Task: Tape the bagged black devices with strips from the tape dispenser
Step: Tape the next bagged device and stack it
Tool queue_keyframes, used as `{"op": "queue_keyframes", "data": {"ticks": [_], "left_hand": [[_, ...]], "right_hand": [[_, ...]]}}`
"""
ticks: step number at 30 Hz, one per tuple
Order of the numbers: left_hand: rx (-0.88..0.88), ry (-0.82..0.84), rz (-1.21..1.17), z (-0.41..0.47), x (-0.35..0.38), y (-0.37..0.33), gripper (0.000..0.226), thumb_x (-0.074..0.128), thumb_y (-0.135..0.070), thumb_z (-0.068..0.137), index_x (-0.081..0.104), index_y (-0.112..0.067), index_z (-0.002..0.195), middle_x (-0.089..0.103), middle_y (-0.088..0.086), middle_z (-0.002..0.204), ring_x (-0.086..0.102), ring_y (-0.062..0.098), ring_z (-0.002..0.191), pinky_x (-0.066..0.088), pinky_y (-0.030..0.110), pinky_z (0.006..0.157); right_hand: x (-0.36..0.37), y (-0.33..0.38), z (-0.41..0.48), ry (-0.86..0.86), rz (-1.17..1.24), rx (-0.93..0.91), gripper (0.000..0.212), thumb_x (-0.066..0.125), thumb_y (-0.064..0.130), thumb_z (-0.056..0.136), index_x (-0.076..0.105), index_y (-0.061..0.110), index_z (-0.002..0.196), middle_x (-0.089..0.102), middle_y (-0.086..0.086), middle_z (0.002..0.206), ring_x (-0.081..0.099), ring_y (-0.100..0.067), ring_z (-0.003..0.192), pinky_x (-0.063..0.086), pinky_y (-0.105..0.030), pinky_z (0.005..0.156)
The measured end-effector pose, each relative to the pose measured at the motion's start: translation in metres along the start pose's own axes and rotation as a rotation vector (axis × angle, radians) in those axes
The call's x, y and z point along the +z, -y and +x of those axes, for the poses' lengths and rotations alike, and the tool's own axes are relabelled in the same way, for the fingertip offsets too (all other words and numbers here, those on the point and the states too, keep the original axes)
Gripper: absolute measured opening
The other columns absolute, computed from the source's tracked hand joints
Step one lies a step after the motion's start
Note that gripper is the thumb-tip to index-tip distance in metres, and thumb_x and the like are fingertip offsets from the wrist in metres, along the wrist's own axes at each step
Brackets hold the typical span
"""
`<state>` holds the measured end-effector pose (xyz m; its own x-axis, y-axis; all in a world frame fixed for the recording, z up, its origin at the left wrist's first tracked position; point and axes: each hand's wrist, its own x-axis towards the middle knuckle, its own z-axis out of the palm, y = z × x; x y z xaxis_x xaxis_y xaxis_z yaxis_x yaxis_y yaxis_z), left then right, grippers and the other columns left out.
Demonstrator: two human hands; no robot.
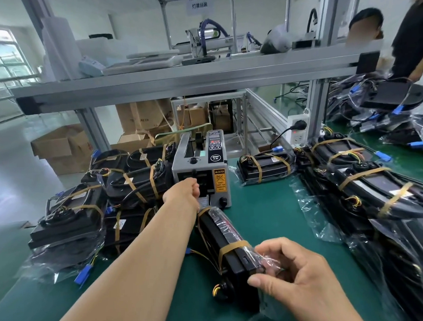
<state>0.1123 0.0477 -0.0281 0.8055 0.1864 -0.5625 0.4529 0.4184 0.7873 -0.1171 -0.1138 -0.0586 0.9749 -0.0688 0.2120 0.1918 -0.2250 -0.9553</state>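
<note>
Right hand (pixel 305 284) on device (pixel 219 235), end hidden

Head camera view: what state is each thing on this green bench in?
Grey box-shaped tape dispenser: upright, left hand at its outlet.
Black plastic-bagged device at centre: lying down, a tan tape band round it, right hand gripping its bag end.
Black bagged devices piled left: already taped.
</note>
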Motion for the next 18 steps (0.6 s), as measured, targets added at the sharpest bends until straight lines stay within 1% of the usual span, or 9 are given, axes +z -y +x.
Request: {"op": "queue_keyframes", "data": {"ticks": [2, 4, 6, 7, 9, 11, 13, 15, 18], "left_hand": [[0.022, -0.031, -0.037, -0.004, 0.000, 0.002, 0.018, 0.064, -0.012, 0.091, 0.057, -0.018, 0.106, 0.052, -0.006, 0.060, 0.042, 0.002, 0.042, 0.025, 0.010, 0.028], [0.103, -0.011, -0.058, -0.014, -0.004, 0.004, 0.006, 0.064, -0.009, 0.088, 0.060, -0.013, 0.091, 0.051, -0.006, 0.054, 0.040, 0.003, 0.041, 0.026, 0.013, 0.030], [0.230, 0.051, 0.039, -0.031, -0.014, 0.004, 0.014, 0.065, -0.009, 0.087, 0.059, -0.015, 0.075, 0.050, -0.007, 0.051, 0.040, 0.004, 0.040, 0.028, 0.016, 0.034], [0.299, 0.108, 0.113, -0.043, -0.023, 0.003, 0.016, 0.066, -0.011, 0.087, 0.059, -0.016, 0.073, 0.050, -0.006, 0.053, 0.041, 0.004, 0.040, 0.030, 0.016, 0.037], [0.384, 0.333, 0.279, -0.075, -0.045, 0.002, 0.021, 0.066, -0.012, 0.088, 0.061, -0.018, 0.069, 0.051, -0.004, 0.057, 0.042, 0.005, 0.044, 0.036, 0.017, 0.043], [0.406, 0.603, 0.459, -0.110, -0.066, 0.003, 0.023, 0.068, -0.016, 0.086, 0.065, -0.020, 0.063, 0.052, -0.002, 0.061, 0.043, 0.007, 0.049, 0.039, 0.018, 0.048], [0.395, 0.743, 0.655, -0.141, -0.079, 0.011, 0.015, 0.070, -0.021, 0.078, 0.067, -0.021, 0.063, 0.053, -0.002, 0.061, 0.044, 0.008, 0.052, 0.039, 0.017, 0.051], [0.413, 0.759, 0.799, -0.160, -0.084, 0.020, 0.015, 0.075, -0.020, 0.079, 0.069, -0.021, 0.065, 0.054, -0.003, 0.059, 0.043, 0.008, 0.054, 0.037, 0.016, 0.054], [0.476, 0.721, 0.899, -0.167, -0.082, 0.029, 0.018, 0.074, -0.012, 0.081, 0.068, -0.019, 0.066, 0.059, -0.010, 0.059, 0.048, -0.001, 0.053, 0.037, 0.008, 0.054]], "right_hand": [[0.002, 0.001, -0.002, 0.002, 0.006, 0.018, 0.040, 0.094, 0.009, 0.060, 0.073, 0.036, 0.081, 0.066, -0.012, 0.067, 0.051, -0.008, 0.055, 0.047, -0.018, 0.058], [0.003, 0.002, -0.002, 0.008, 0.024, 0.024, 0.039, 0.094, 0.008, 0.061, 0.072, 0.035, 0.078, 0.063, -0.008, 0.061, 0.050, -0.007, 0.054, 0.045, -0.017, 0.056], [0.004, 0.003, -0.003, 0.021, 0.054, 0.051, 0.037, 0.093, 0.008, 0.061, 0.071, 0.034, 0.075, 0.061, -0.002, 0.058, 0.049, -0.006, 0.052, 0.044, -0.015, 0.056], [0.004, 0.003, -0.002, 0.033, 0.075, 0.070, 0.036, 0.094, 0.009, 0.061, 0.070, 0.031, 0.074, 0.062, -0.001, 0.058, 0.050, -0.007, 0.053, 0.044, -0.016, 0.056], [0.005, 0.002, -0.001, 0.050, 0.145, 0.111, 0.035, 0.095, 0.014, 0.056, 0.068, 0.026, 0.074, 0.065, -0.001, 0.061, 0.053, -0.010, 0.056, 0.046, -0.019, 0.058], [0.005, 0.001, 0.000, 0.048, 0.201, 0.149, 0.035, 0.091, 0.025, 0.047, 0.067, 0.024, 0.072, 0.066, 0.000, 0.062, 0.055, -0.011, 0.056, 0.047, -0.020, 0.056], [0.006, -0.001, 0.001, 0.050, 0.204, 0.165, 0.037, 0.090, 0.033, 0.044, 0.065, 0.023, 0.070, 0.063, 0.001, 0.060, 0.054, -0.012, 0.056, 0.046, -0.022, 0.055], [0.006, -0.002, 0.001, 0.055, 0.201, 0.168, 0.040, 0.090, 0.038, 0.042, 0.064, 0.023, 0.069, 0.062, 0.001, 0.059, 0.053, -0.014, 0.056, 0.045, -0.026, 0.057], [0.007, -0.003, 0.001, 0.058, 0.219, 0.175, 0.040, 0.090, 0.039, 0.041, 0.065, 0.025, 0.069, 0.063, 0.000, 0.062, 0.054, -0.014, 0.058, 0.045, -0.029, 0.059]]}}
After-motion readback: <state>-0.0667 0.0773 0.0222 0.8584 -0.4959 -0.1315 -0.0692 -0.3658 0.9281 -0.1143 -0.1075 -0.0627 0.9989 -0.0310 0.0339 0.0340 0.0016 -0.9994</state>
